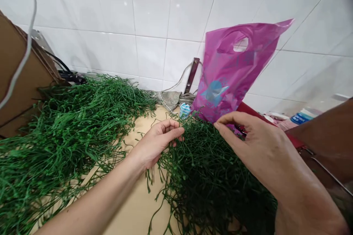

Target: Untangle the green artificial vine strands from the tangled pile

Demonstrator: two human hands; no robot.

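A white glazed tile wall (138, 7) rises behind a desk (138, 205) covered in smooth cream material, with a crumpled magenta plastic carrier bag (226, 77) standing at its back edge. A large heap of thin bright green vine strands (63, 136) spreads across the desk's left side. A darker green tangle of vine strands (209, 176) lies right of centre, where the curled left hand (157, 145) grips strands at its edge and the half-open right hand (253, 143) hovers just above it.
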